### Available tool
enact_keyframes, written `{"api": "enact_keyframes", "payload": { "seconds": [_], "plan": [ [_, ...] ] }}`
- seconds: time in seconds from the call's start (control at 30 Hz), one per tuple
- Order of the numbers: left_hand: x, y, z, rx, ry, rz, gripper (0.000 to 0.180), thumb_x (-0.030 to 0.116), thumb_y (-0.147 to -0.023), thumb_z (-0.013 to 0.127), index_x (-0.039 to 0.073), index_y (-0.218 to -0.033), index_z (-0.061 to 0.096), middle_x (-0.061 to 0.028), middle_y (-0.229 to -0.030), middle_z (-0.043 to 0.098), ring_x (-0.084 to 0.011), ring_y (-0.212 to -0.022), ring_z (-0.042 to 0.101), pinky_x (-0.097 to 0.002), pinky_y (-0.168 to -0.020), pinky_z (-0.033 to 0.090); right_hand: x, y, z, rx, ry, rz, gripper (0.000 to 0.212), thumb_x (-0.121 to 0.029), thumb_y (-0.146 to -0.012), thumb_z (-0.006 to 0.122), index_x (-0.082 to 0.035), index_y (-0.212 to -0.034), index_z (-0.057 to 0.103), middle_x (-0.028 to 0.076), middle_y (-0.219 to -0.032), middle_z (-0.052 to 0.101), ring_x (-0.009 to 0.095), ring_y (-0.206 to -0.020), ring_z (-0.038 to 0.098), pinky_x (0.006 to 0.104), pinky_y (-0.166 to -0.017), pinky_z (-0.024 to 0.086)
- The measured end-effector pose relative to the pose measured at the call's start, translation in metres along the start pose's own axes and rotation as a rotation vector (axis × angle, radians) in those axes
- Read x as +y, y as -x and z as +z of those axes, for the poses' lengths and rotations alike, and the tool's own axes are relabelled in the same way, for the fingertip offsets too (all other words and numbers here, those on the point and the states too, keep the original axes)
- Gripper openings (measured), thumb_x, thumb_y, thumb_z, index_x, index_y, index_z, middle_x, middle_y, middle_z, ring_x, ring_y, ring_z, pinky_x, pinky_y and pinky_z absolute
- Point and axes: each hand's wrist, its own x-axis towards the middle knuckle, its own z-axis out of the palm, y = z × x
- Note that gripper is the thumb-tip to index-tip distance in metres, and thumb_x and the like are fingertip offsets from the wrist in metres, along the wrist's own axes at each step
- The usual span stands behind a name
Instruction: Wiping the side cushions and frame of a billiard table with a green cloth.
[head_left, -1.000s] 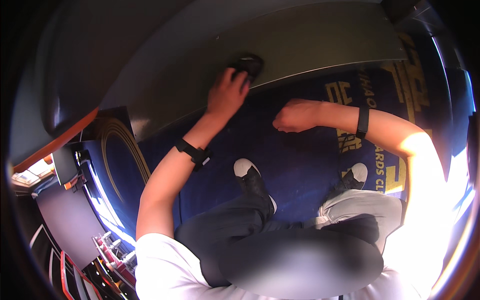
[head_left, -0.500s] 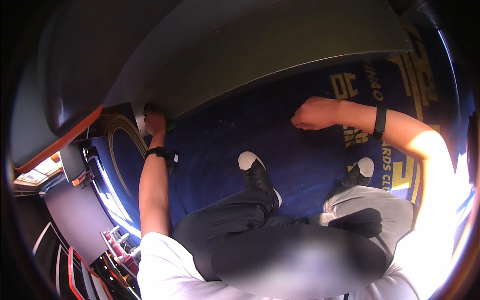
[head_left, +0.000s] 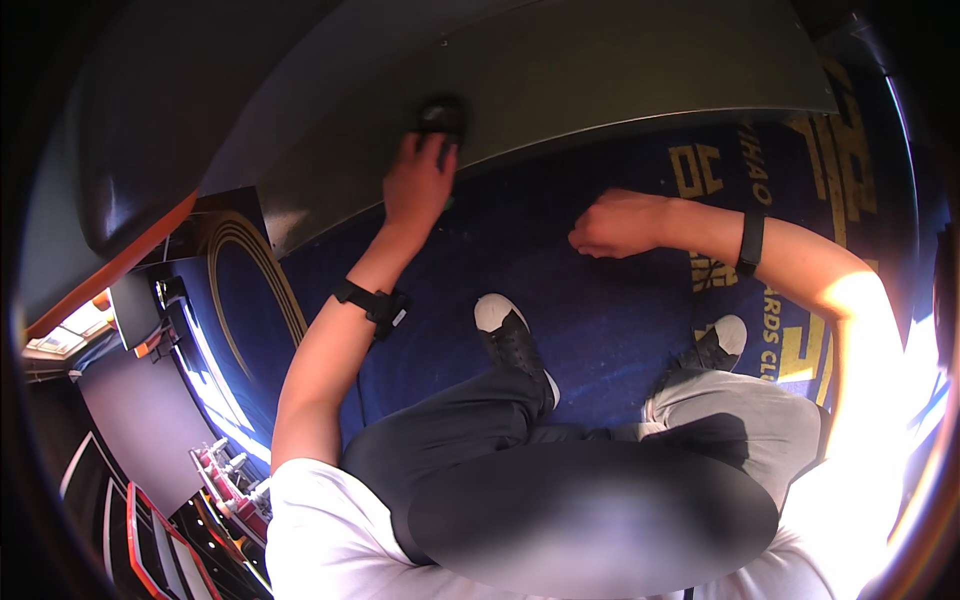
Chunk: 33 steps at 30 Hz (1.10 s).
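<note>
My left hand (head_left: 418, 188) reaches up to the lower part of a dark olive panel (head_left: 620, 70), with its fingers closed around a dark rounded object (head_left: 442, 117). The object lies against the panel or just in front of it; blur hides its exact kind. A small green spot shows beside the wrist, too small to name. My right hand (head_left: 622, 222) hovers over the blue carpet (head_left: 440, 270), fingers curled into a loose fist. Whatever may be inside that fist is hidden.
The panel's lower edge runs in a curve above the carpet, which bears yellow markings at right. An orange-edged grey cushion (head_left: 110, 265) juts in at left. My shoes (head_left: 512, 335) rest on the carpet below my hands. Red and white equipment (head_left: 230, 480) stands at lower left.
My left hand has moved right and up from the panel's left end to its face, with the dark object now showing. My right hand has shifted slightly left.
</note>
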Motion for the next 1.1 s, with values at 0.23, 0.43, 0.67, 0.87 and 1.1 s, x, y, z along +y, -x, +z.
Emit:
{"api": "enact_keyframes", "payload": {
  "seconds": [0.23,0.43,0.67,0.87,1.1],
  "plan": [
    [-0.155,-0.008,-0.014,-0.087,-0.255,-0.274,0.03,0.032,-0.092,0.049,0.012,-0.11,0.059,-0.0211,-0.097,0.065,-0.0398,-0.093,0.061,-0.0499,-0.077,0.049,0.007,0.01,0.004,-0.038,-0.018,0.018,0.019,-0.022,-0.089,0.054,-0.005,-0.085,0.061,0.013,-0.082,0.066,0.033,-0.08,0.064,0.0447,-0.072,0.05],
    [-0.204,-0.01,-0.018,-0.063,-0.41,-0.456,0.037,0.034,-0.089,0.053,0.006,-0.11,0.062,-0.0236,-0.101,0.064,-0.0411,-0.096,0.06,-0.0487,-0.08,0.049,0.009,0.016,0.01,-0.033,0.024,0.015,0.015,-0.02,-0.086,0.058,-0.005,-0.081,0.058,0.01,-0.076,0.062,0.031,-0.074,0.063,0.0428,-0.066,0.05],
    [-0.12,-0.034,-0.001,-0.095,-0.348,-0.317,0.03,0.031,-0.087,0.055,0.007,-0.103,0.061,-0.0218,-0.096,0.063,-0.0395,-0.09,0.061,-0.0493,-0.075,0.049,0.014,0.017,0.017,-0.026,0.0,0.008,0.015,-0.02,-0.086,0.058,-0.005,-0.081,0.058,0.01,-0.076,0.062,0.031,-0.075,0.063,0.0425,-0.066,0.05],
    [-0.019,-0.027,-0.007,-0.061,-0.061,-0.014,0.028,0.032,-0.086,0.059,0.009,-0.101,0.059,-0.0208,-0.093,0.06,-0.0409,-0.088,0.06,-0.0488,-0.072,0.049,0.015,0.007,0.017,-0.092,-0.012,0.006,0.017,-0.022,-0.087,0.056,-0.005,-0.086,0.061,0.012,-0.081,0.066,0.033,-0.08,0.064,0.0442,-0.072,0.05],
    [-0.064,-0.034,-0.012,-0.143,-0.031,-0.173,0.027,0.028,-0.083,0.064,0.008,-0.101,0.058,-0.0185,-0.094,0.062,-0.0389,-0.09,0.06,-0.0467,-0.073,0.048,0.016,0.001,0.009,-0.054,-0.03,0.018,0.018,-0.022,-0.088,0.056,-0.005,-0.085,0.061,0.013,-0.079,0.065,0.033,-0.08,0.064,0.0446,-0.072,0.05]
  ]
}}
